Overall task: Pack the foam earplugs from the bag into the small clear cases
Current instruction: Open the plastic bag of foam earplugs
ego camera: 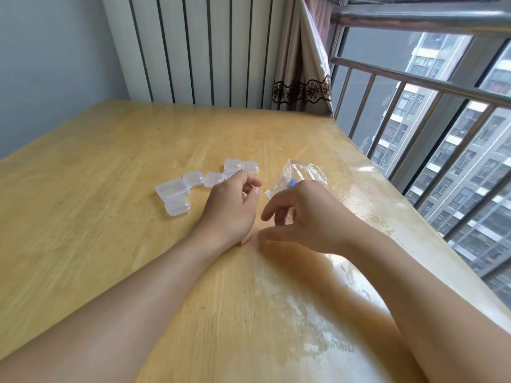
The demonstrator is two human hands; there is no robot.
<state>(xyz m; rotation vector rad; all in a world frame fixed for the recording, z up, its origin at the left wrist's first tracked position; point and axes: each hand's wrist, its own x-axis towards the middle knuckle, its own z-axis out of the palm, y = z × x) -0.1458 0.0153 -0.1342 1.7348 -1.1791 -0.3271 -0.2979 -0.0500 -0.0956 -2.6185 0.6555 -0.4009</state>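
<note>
I judge I'm barely started: my left hand [232, 205] and right hand [301, 214], fingers loosely curled, hold nothing, cases [193, 183] look unfilled, bag [301, 175] shows one blue earplug [292, 183].

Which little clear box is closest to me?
The small clear case at the near left end of the group. It sits just in front of the bigger flat case; every other case lies farther back on the table.
</note>
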